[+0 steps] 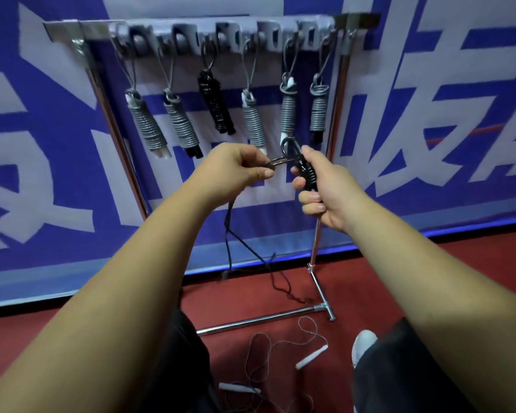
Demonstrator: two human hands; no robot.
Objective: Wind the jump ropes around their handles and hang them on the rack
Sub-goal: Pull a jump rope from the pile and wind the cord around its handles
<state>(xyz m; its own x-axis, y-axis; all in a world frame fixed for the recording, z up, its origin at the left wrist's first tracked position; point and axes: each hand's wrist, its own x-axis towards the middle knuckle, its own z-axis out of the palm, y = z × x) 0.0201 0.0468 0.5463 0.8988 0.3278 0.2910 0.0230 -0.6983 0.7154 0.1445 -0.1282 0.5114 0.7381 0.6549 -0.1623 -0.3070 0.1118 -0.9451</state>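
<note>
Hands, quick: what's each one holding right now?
Left hand: closed, pinching a loop of the thin black jump rope.
Right hand: closed, gripping the black handles partly wound with that rope.

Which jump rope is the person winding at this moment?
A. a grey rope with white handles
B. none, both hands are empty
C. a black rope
C: the right hand grips the coiled part of the black rope, and the left hand pinches a loop of it.
</note>
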